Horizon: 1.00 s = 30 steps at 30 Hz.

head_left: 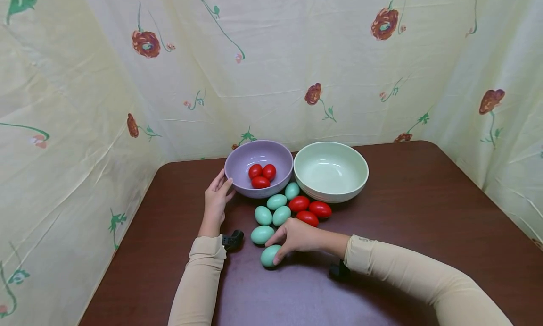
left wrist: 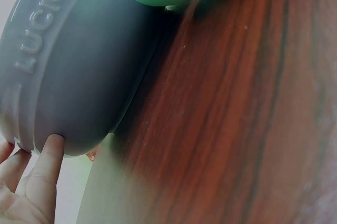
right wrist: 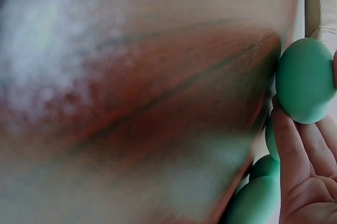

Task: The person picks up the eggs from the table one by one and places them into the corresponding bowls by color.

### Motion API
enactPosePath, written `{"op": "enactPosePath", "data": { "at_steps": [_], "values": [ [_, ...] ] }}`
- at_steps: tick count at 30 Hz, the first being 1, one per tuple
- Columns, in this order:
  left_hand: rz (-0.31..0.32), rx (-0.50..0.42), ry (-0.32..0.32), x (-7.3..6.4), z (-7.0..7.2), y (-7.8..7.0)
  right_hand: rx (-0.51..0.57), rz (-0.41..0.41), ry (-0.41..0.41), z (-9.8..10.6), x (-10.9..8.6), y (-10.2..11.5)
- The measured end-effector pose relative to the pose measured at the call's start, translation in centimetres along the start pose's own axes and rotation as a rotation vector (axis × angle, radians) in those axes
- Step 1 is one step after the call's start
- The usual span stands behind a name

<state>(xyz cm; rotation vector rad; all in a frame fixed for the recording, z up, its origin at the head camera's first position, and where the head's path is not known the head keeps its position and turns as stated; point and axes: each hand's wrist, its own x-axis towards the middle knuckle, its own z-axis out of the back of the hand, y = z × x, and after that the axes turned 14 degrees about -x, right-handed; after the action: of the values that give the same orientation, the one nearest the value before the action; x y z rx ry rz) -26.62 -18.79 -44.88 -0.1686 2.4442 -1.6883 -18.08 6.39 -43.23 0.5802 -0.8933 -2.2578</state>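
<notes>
My left hand (head_left: 216, 201) touches the outer left side of a purple bowl (head_left: 283, 175), its fingers fairly straight. Up close in the left wrist view, the fingertips (left wrist: 53, 145) meet the bowl's wall (left wrist: 89, 71), which bears raised lettering. Three red eggs (head_left: 260, 182) lie inside that bowl. Nearer the front, my right hand (head_left: 299, 236) pinches a light green egg (head_left: 269, 256) between thumb and fingers, low over the table. The right wrist view shows this egg (right wrist: 305, 81) against the fingers (right wrist: 292, 145). Another green egg (head_left: 261, 235) lies just beyond it.
A pale green bowl (head_left: 331, 168) with nothing in it stands right of the purple one. Several green eggs (head_left: 277, 202) and three red eggs (head_left: 320, 210) lie on the dark brown table (head_left: 403, 213) before the bowls. A flowered curtain (head_left: 271, 80) hangs behind the table.
</notes>
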Motion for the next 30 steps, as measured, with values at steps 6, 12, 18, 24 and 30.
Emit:
{"op": "enactPosePath", "data": {
  "at_steps": [6, 12, 18, 24, 30],
  "values": [
    [0.002, -0.009, -0.002, 0.1, 0.0, 0.0, -0.014, -0.037, -0.017, 0.8, -0.4, 0.3],
    [0.002, -0.023, 0.001, 0.2, 0.0, 0.1, -0.039, -0.023, -0.069, 2.5, -0.8, 0.5],
    [0.006, -0.014, 0.006, 0.2, 0.0, 0.0, -0.086, -0.036, -0.119, 4.4, -1.0, 0.6],
    [0.012, -0.019, 0.002, 0.2, 0.0, 0.0, -0.062, -0.114, -0.193, 7.0, -1.0, 0.5],
    [0.008, -0.023, 0.002, 0.2, 0.0, 0.1, -0.008, -0.160, -0.287, 9.7, -1.2, 0.2]
  ]
}}
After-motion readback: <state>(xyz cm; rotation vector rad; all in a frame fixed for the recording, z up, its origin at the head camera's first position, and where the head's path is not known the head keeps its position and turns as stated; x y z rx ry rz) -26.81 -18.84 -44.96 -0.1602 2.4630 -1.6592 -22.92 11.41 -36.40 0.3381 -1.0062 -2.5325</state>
